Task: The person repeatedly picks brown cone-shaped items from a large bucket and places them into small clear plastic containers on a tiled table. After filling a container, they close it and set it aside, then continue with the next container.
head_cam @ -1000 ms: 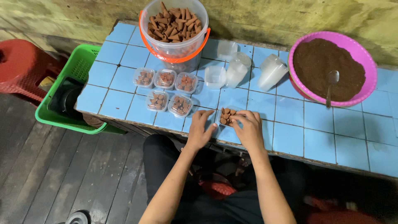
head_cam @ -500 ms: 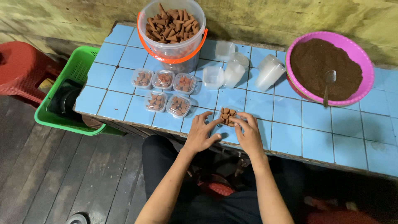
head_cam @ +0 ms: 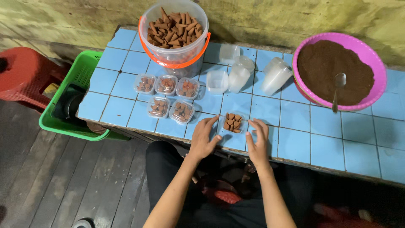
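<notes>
both hands flat on the blue tiled tabletop (head_cam: 295, 139) now, left hand (head_cam: 203, 139) and right hand (head_cam: 258, 141) flanking a small clear tub of brown cones (head_cam: 232, 122) near the front edge. fingers (head_cam: 211, 126) spread and released, gripping nothing, left fingertips just touching the tub. five lidded tubs (head_cam: 168, 95) sit behind it. looks risky: there's no lid, so one nudge toward the edge could spill the cones.

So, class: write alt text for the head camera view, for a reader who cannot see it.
Two bare hands, left hand and right hand, flank a small clear box of brown cones on a blue-tiled table. Behind sit five filled boxes, a cone-filled tub and a pink basin of brown powder.
</notes>
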